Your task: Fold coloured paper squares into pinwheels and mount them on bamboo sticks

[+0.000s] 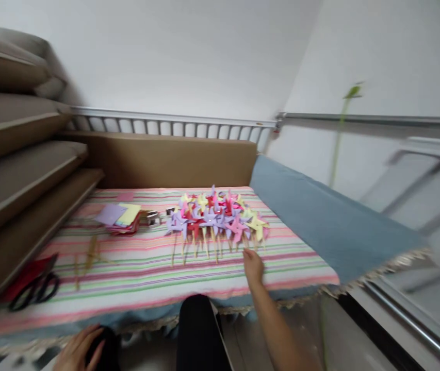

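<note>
Many paper pinwheels [214, 219] in lilac, red, pink and yellow lie bunched on a striped cloth, their thin sticks pointing toward me. At the near right edge of the bunch, my right hand [253, 265] is closed, its fingertips pinched at the stick end of a pinwheel [237, 228] with a pink head. The stick between the fingers is mostly hidden. My left hand [79, 348] rests on my knee at the bottom left, fingers apart, with nothing in it.
Left of the pinwheels sit a stack of coloured paper squares [129, 215], loose sticks [92, 252] and black-handled scissors [37, 288] by red paper. Brown cushions [22, 154] pile up at the left. A metal rail [173, 118] runs behind; blue fabric [308, 206] covers the right side.
</note>
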Action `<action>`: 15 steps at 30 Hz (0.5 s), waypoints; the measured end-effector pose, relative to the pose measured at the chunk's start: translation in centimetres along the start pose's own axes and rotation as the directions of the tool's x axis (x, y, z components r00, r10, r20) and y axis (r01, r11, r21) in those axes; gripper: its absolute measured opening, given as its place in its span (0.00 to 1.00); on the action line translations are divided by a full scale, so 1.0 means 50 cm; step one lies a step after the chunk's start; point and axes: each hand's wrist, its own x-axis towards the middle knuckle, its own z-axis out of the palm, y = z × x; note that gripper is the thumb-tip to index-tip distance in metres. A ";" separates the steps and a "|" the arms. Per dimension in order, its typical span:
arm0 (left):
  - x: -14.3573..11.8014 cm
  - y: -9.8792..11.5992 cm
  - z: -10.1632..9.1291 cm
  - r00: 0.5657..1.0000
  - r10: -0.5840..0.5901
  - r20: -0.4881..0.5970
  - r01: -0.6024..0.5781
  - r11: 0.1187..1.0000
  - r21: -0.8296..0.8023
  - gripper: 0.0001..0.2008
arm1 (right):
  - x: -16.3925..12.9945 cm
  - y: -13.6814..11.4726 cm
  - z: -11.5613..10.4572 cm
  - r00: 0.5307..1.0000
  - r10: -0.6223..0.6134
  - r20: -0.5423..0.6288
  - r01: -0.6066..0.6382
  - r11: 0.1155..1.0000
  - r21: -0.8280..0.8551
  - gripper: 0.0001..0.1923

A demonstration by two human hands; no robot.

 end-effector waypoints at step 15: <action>0.010 0.052 -0.042 0.977 -0.160 -0.139 0.133 0.974 -0.186 0.12 | -0.224 -0.307 0.194 0.706 -0.593 0.386 0.490 0.803 0.339 0.14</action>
